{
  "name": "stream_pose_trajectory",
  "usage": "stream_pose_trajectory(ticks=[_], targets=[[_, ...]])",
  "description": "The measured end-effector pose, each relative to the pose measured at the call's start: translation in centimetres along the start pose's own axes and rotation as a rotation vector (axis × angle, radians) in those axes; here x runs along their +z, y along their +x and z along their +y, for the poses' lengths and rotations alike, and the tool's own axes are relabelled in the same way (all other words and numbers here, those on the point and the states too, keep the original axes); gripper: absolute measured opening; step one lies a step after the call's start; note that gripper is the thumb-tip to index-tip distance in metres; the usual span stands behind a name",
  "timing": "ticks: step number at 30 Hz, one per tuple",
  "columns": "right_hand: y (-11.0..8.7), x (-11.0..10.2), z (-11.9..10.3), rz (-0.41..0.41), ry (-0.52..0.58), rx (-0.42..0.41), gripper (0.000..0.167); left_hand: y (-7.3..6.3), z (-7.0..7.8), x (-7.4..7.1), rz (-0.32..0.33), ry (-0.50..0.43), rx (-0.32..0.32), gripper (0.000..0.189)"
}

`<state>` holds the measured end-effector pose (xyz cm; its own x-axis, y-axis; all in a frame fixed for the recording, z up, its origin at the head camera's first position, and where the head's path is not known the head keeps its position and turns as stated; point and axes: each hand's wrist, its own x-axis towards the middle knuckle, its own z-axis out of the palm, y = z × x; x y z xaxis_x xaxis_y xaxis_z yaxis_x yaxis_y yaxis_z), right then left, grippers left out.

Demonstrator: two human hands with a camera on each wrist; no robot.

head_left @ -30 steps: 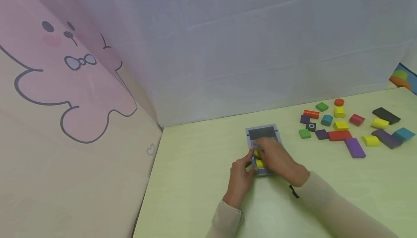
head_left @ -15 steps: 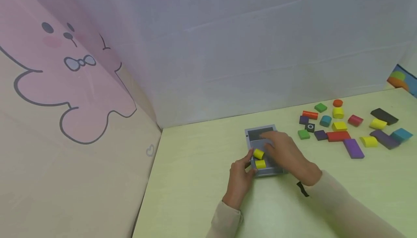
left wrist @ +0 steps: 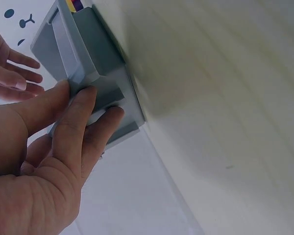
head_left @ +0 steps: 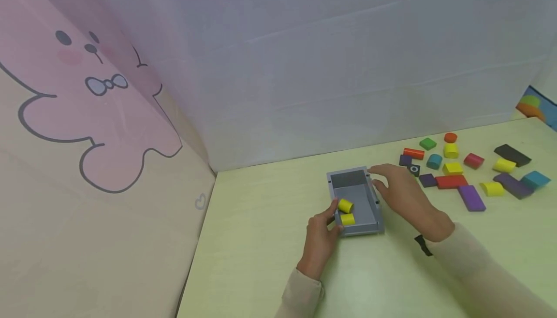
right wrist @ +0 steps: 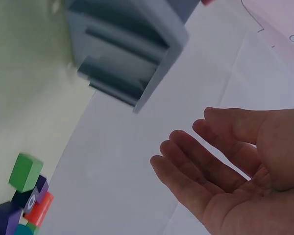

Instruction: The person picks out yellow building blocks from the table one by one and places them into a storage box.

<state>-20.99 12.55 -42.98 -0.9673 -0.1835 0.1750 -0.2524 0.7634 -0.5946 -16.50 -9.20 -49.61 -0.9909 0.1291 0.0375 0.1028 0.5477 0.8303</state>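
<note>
A grey rectangular box without a lid stands on the table, its inside facing up. Two small rounded yellow blocks, a rear yellow block and a front yellow block, lie inside along its left wall. My left hand grips the box's near left side; the left wrist view shows thumb and fingers on the box's wall. Beside the box's right rim my right hand hovers with nothing in it. Its fingers are loosely extended and apart from the box in the right wrist view, where the hand shows palm and fingers.
Several coloured blocks lie spread on the right of the table: a red block, a purple block, a black block, a blue block and a green block among them. A pale curtain hangs behind.
My right hand has come out of the box and moved right to beside its right rim, uncovering the two yellow blocks. The left hand has stayed on the box.
</note>
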Motion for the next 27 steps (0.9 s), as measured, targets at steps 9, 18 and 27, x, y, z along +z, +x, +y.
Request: stream_pose_trajectory(ticks=[9, 18, 27], targets=[[0.2, -1.5, 2.5, 0.025, -0.045, 0.046, 0.038, -0.1, 0.2, -0.1, 0.004, 0.008, -0.009, 0.069], [0.3, -2.9, 5.3, -0.006, -0.028, 0.135, 0.04, 0.0, 0.2, 0.0, 0.004, 0.013, -0.003, 0.069], [0.0, -4.0, 7.9, 0.074, -0.053, 0.108, 0.037, -0.1, 0.1, 0.0, 0.008, 0.014, 0.003, 0.068]])
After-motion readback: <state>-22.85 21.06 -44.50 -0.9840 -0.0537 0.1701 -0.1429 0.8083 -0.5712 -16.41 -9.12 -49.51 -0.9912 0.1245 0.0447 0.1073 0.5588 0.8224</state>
